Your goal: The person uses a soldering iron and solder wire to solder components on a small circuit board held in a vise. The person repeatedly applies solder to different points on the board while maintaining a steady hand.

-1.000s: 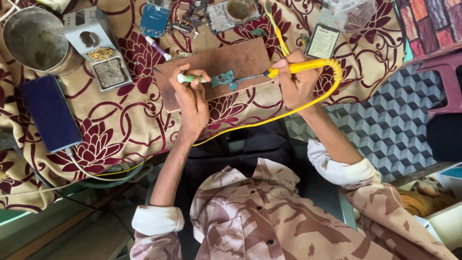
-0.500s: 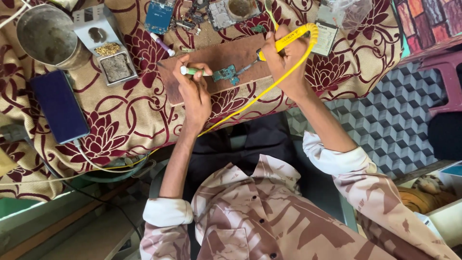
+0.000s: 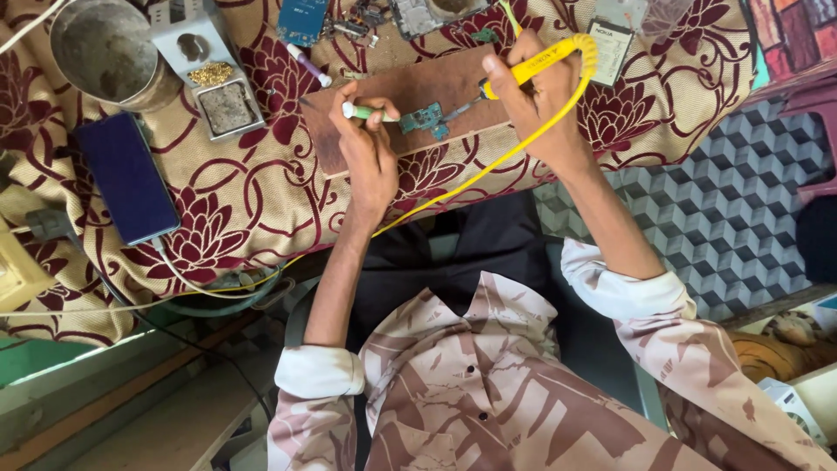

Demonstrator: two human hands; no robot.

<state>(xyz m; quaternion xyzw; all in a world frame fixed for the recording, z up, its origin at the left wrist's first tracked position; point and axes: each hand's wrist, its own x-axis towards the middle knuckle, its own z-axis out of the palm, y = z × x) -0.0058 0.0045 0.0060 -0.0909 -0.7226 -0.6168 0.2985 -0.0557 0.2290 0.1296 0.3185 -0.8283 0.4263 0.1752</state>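
Fingers of the left hand [image 3: 370, 153] pinch a green-tipped tool [image 3: 364, 112] beside the circuit board [image 3: 425, 119], right hand [image 3: 540, 109] gripping the soldering iron [image 3: 532, 63].

Soft, even daylight fills the sharp head view, brightest on the patterned cloth of the worktop [image 3: 261, 209] beyond each grip, with only faint shadows under the hands, mild glare on the dark phone [image 3: 126, 179], and slight wide-angle stretching toward the edges.
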